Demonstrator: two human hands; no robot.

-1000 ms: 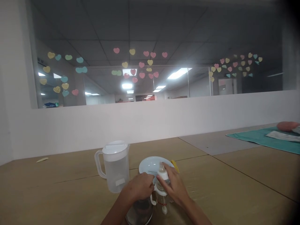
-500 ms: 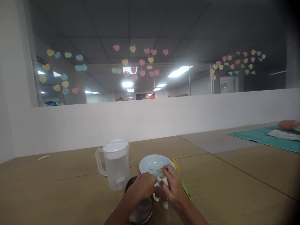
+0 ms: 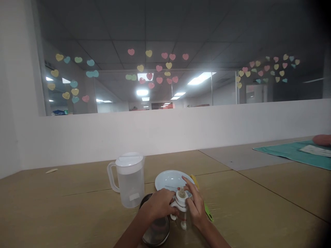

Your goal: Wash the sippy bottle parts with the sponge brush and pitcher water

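A clear baby bottle (image 3: 183, 216) stands upright before me, with a white collar (image 3: 182, 199), a pale teat on top and white side handles. My left hand (image 3: 162, 204) is closed on the handle at the bottle's left side. Close against the collar's right side is my right hand (image 3: 197, 206), its index finger stretched up and away and its thumb by the collar; whether the thumb touches is hard to tell. Under my left forearm lies a dark-rimmed metal dish (image 3: 156, 236), partly covered. Behind the bottle sits a pale blue plate (image 3: 168, 177) with a thin utensil on it.
A translucent lidded pitcher (image 3: 131, 186) stands to the left of the plate. Yellow (image 3: 195, 181) and green (image 3: 209, 212) handled items lie right of my right hand, partly hidden. A teal cloth (image 3: 281, 151) spreads at far right. A white wall (image 3: 165, 132) borders the table's back.
My right hand has loosened from around the teat and collar, its index finger now raised. More of the collar shows. The view has shifted slightly.
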